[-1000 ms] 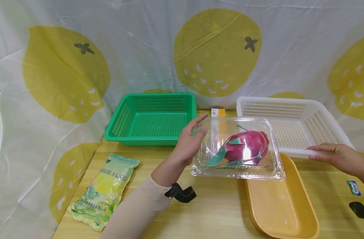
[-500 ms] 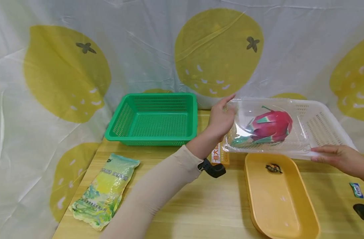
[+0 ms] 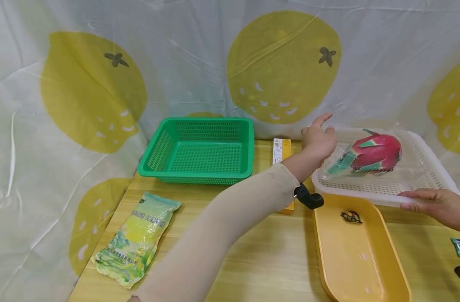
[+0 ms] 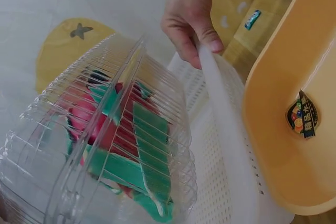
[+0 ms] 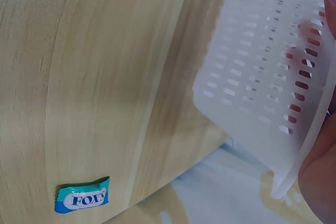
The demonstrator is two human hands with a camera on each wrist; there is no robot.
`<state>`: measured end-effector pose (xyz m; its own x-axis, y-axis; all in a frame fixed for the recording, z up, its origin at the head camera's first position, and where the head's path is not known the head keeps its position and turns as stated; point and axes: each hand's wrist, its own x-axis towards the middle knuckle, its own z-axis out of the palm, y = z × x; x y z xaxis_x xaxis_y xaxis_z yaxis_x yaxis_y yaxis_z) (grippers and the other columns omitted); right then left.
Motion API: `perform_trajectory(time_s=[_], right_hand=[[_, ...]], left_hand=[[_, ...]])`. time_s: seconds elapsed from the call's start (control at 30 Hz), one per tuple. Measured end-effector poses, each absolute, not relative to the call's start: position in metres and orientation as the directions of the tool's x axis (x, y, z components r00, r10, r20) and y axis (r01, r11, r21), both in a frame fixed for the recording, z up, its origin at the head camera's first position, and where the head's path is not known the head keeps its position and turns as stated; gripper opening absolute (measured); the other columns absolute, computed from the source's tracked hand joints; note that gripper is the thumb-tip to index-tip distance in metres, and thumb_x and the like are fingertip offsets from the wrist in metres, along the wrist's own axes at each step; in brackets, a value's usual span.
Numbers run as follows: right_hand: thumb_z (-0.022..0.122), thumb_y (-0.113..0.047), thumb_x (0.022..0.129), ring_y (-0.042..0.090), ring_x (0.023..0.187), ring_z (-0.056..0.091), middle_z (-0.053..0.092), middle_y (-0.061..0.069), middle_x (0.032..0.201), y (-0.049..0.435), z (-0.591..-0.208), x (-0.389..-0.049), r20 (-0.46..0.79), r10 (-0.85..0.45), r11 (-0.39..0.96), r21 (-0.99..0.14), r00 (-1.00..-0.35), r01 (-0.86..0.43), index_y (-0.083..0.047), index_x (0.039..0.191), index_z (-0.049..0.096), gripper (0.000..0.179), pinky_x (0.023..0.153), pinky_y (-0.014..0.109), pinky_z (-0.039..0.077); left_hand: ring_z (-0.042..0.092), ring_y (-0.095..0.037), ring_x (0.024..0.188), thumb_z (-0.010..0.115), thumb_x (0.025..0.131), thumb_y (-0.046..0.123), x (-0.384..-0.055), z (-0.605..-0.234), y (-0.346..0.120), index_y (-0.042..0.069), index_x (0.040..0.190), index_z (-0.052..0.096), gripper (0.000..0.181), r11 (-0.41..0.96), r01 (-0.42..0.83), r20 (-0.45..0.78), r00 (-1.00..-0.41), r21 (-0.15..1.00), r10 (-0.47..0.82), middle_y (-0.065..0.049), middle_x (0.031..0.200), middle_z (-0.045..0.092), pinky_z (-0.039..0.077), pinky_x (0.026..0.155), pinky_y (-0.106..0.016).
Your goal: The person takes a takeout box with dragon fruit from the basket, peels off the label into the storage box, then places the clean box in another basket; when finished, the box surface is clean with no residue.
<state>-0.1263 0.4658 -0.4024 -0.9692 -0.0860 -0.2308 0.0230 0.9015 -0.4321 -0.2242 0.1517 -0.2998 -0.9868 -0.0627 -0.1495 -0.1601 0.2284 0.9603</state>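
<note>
A clear plastic clamshell box (image 4: 47,156) with a red and green dragon fruit (image 3: 377,153) inside is over the white perforated basket (image 3: 362,191). My left hand (image 3: 320,140) holds this box by its left side, with the index finger extended; the grip underneath is hidden. In the left wrist view the box is tilted above the basket's inside. At the front right of the basket, my right hand (image 3: 437,205) pinches the rim, thumb on the outer side, fingers inside. The right wrist view shows the basket wall beside that hand.
A yellow tray (image 3: 360,264) bearing a dark sticker stands in front of the white basket. To the left are a green basket (image 3: 196,178) and a green-yellow bag (image 3: 137,239). An orange-white box (image 3: 282,151) lies between the baskets; a small FOX'S candy (image 5: 83,195) lies at right.
My left hand has carried the clamshell box with the dragon fruit rightward, from above the table and yellow tray to over the white basket. My right hand keeps hold of the basket's rim.
</note>
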Motion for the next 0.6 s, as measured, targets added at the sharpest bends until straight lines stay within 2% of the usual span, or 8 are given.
perform_trajectory(time_s=[0.03,0.07,0.13,0.17,0.23,0.27,0.4,0.6], right_hand=[[0.069,-0.041,0.097,0.06,0.116,0.047,0.041,0.049,0.14,0.465,-0.403,-0.126,-0.222,-0.086,0.9,-0.434,-0.971,0.019,0.009,0.133,0.06,0.063,0.084,0.05,0.05],[0.071,-0.041,0.096,0.054,0.114,0.052,0.041,0.049,0.139,0.465,-0.404,-0.126,-0.209,-0.084,0.9,-0.437,-0.974,0.016,0.008,0.132,0.062,0.061,0.085,0.049,0.051],[0.074,-0.038,0.094,0.022,0.106,0.063,0.046,0.048,0.136,0.465,-0.406,-0.126,-0.164,-0.088,0.898,-0.441,-0.983,-0.007,0.005,0.128,0.067,0.056,0.078,0.028,0.051],[0.076,-0.036,0.092,0.005,0.1,0.06,0.048,0.048,0.134,0.466,-0.406,-0.125,-0.144,-0.089,0.894,-0.447,-0.986,-0.016,0.003,0.126,0.069,0.052,0.072,0.02,0.047],[0.079,-0.034,0.09,-0.018,0.091,0.045,0.053,0.046,0.13,0.467,-0.407,-0.124,-0.103,-0.096,0.892,-0.45,-0.99,-0.04,-0.001,0.121,0.074,0.046,0.061,0.009,0.034],[0.08,-0.033,0.089,-0.023,0.089,0.037,0.055,0.046,0.129,0.467,-0.408,-0.124,-0.094,-0.098,0.891,-0.451,-0.991,-0.045,-0.002,0.119,0.075,0.044,0.062,0.009,0.034],[0.079,-0.034,0.09,-0.026,0.087,0.033,0.055,0.044,0.13,0.467,-0.407,-0.124,-0.112,-0.106,0.895,-0.445,-0.988,-0.046,-0.003,0.122,0.074,0.046,0.062,0.011,0.036],[0.078,-0.034,0.091,-0.03,0.091,0.029,0.052,0.045,0.134,0.468,-0.408,-0.123,-0.125,-0.105,0.888,-0.459,-0.987,-0.037,-0.002,0.122,0.073,0.045,0.063,0.01,0.034]], left_hand=[[0.054,-0.026,0.09,0.059,0.103,0.026,-0.226,-0.301,0.157,0.052,0.129,0.064,0.036,0.243,-0.184,-0.169,-0.982,0.952,-0.08,-0.002,0.131,0.051,0.045,0.066,-0.029],[0.053,-0.028,0.1,0.059,0.104,0.028,-0.228,-0.303,0.161,0.054,0.127,0.063,0.035,0.259,-0.206,-0.187,-0.978,0.944,-0.096,0.0,0.133,0.05,0.046,0.072,-0.031],[0.049,-0.032,0.118,0.058,0.104,0.031,-0.23,-0.306,0.171,0.058,0.124,0.063,0.034,0.283,-0.251,-0.223,-0.967,0.926,-0.126,0.003,0.139,0.049,0.048,0.08,-0.035],[0.046,-0.033,0.124,0.057,0.105,0.032,-0.231,-0.308,0.176,0.06,0.123,0.063,0.034,0.284,-0.269,-0.239,-0.961,0.92,-0.136,0.004,0.141,0.047,0.049,0.082,-0.036],[0.041,-0.034,0.13,0.056,0.105,0.032,-0.232,-0.313,0.184,0.061,0.122,0.062,0.035,0.285,-0.297,-0.262,-0.953,0.912,-0.156,0.005,0.145,0.045,0.051,0.079,-0.036],[0.041,-0.033,0.129,0.056,0.105,0.032,-0.232,-0.315,0.187,0.062,0.123,0.062,0.035,0.291,-0.305,-0.266,-0.95,0.907,-0.166,0.005,0.145,0.045,0.051,0.076,-0.035],[0.042,-0.03,0.119,0.056,0.105,0.03,-0.231,-0.326,0.198,0.063,0.123,0.061,0.037,0.344,-0.31,-0.254,-0.947,0.886,-0.199,0.005,0.14,0.048,0.047,0.07,-0.032],[0.043,-0.031,0.127,0.057,0.104,0.029,-0.23,-0.338,0.212,0.062,0.121,0.064,0.037,0.393,-0.319,-0.244,-0.942,0.862,-0.23,0.006,0.144,0.049,0.052,0.09,-0.038]])
